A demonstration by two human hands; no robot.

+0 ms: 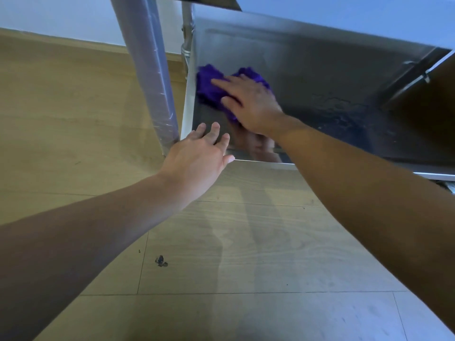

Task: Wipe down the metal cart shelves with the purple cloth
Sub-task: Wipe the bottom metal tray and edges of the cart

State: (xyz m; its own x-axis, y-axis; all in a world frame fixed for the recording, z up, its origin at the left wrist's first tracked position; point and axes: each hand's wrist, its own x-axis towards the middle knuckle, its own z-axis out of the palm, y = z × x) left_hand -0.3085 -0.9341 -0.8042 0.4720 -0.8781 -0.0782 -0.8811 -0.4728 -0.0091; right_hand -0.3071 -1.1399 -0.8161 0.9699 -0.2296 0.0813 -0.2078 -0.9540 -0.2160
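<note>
A low metal cart shelf (320, 77) fills the upper right of the head view, shiny and reflective, with damp smears towards its right side. The purple cloth (209, 87) lies bunched on the shelf near its left rim. My right hand (248, 102) presses flat on top of the cloth, fingers spread over it. At the shelf's front left corner my left hand (199, 156) rests on the rim, fingers apart and holding nothing.
A plastic-wrapped cart post (152, 70) rises just left of the shelf, with a second metal post (187, 33) behind it. An upper shelf edge (209, 1) juts in at the top. Wood-look floor (246, 254) lies below, with a small dark speck (161, 260).
</note>
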